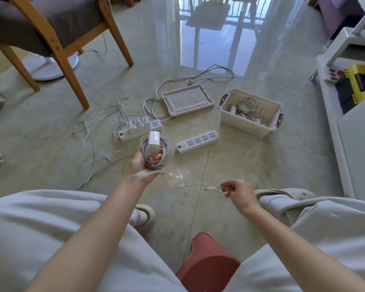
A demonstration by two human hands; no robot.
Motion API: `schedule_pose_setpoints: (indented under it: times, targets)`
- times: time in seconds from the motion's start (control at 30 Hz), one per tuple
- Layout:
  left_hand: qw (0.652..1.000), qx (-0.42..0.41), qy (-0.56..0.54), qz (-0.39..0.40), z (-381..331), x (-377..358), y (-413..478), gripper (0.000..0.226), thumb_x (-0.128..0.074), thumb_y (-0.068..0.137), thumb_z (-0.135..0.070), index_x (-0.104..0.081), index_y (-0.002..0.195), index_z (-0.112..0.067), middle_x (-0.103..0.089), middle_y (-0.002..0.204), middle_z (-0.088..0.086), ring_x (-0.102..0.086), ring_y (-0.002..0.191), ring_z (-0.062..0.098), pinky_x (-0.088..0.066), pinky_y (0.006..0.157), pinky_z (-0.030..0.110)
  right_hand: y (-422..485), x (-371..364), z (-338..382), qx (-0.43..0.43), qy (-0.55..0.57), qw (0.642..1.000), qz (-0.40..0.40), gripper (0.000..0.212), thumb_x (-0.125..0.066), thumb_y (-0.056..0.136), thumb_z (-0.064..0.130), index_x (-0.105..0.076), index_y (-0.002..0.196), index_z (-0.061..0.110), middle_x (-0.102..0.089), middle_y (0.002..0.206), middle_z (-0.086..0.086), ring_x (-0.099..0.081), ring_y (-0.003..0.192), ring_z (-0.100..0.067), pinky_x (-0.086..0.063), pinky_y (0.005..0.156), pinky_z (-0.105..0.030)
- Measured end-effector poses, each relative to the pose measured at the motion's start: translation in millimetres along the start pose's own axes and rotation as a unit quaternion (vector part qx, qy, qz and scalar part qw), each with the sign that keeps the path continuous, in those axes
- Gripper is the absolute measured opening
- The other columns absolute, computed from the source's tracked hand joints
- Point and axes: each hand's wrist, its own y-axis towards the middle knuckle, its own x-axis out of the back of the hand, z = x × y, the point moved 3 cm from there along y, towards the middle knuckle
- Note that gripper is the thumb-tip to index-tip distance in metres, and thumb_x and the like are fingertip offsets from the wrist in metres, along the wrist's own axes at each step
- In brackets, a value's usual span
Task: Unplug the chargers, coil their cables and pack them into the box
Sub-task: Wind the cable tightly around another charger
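My left hand [142,165] grips a white charger [152,144] with its cable coil [165,151] looped around it, held above the floor. My right hand [239,189] pinches the loose cable end [212,189] of the same cable. Behind the left hand lies a power strip [154,125] with several white chargers [135,126] plugged in, their cables trailing left. A second power strip [196,141] has bare sockets. The open white box [249,125] at the right holds several packed chargers and cables. Its lid [187,101] lies upside down to its left.
A wooden chair [57,39] stands at the back left with a white fan base [49,67] under it. A white shelf unit [346,114] lines the right side. A red stool [207,264] shows between my knees. Loose cables cross the tiled floor.
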Motion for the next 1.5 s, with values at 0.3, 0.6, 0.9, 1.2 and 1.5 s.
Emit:
schedule_pose_setpoints:
  times: [0.3, 0.6, 0.9, 1.2, 1.5]
  targets:
    - [0.976, -0.139, 0.129, -0.107, -8, 6, 0, 0.054, -0.020, 0.100, -0.052, -0.056, 0.090, -0.013, -0.063, 0.062, 0.005, -0.056, 0.040, 0.011, -0.039, 0.034, 0.014, -9, -2, -6, 0.010, -0.073, 0.995, 0.067, 0.024, -0.050, 0.090, -0.001, -0.068, 0.105, 0.002, -0.069, 0.093, -0.009, -0.062, 0.079, -0.018, -0.040, 0.066, -0.011]
    - [0.957, -0.226, 0.154, -0.098, 19, -22, -5, 0.045, -0.028, 0.100, -0.047, -0.056, 0.089, -0.014, -0.060, 0.060, 0.003, -0.056, 0.042, 0.010, -0.040, 0.036, 0.016, -43, -53, 108, -0.035, 0.232, 0.939, 0.252, 0.030, -0.047, 0.097, 0.021, -0.045, 0.123, 0.007, -0.065, 0.104, -0.011, -0.065, 0.092, -0.022, -0.050, 0.088, -0.032]
    - [0.983, -0.126, 0.115, -0.062, 27, -11, -3, 0.054, -0.021, 0.100, -0.051, -0.056, 0.101, -0.009, -0.060, 0.069, 0.008, -0.055, 0.042, 0.013, -0.043, 0.039, 0.017, -31, -51, 102, 0.017, 0.166, 0.959, 0.231, 0.019, -0.043, 0.097, 0.006, -0.059, 0.099, -0.003, -0.050, 0.064, -0.001, -0.051, 0.052, -0.007, -0.046, 0.058, -0.016]
    - [0.963, -0.030, 0.263, -0.051, 47, 10, -13, 0.051, -0.031, 0.098, -0.049, -0.063, 0.088, -0.010, -0.060, 0.066, 0.007, -0.054, 0.052, 0.017, -0.043, 0.042, 0.020, -24, -38, 91, 0.000, 0.164, 0.952, 0.259, 0.028, -0.037, 0.098, 0.042, -0.059, 0.089, 0.027, -0.049, 0.069, 0.005, -0.036, 0.053, -0.003, -0.027, 0.051, -0.015]
    - [0.939, 0.036, 0.336, -0.070, 55, 28, -26, 0.053, -0.033, 0.097, -0.050, -0.061, 0.086, -0.006, -0.058, 0.052, 0.008, -0.051, 0.036, 0.016, -0.041, 0.038, 0.016, -38, -57, 88, -0.005, 0.106, 0.961, 0.254, 0.030, -0.049, 0.094, 0.025, -0.048, 0.064, 0.020, -0.040, 0.060, 0.005, -0.033, 0.051, -0.006, -0.026, 0.045, -0.012]
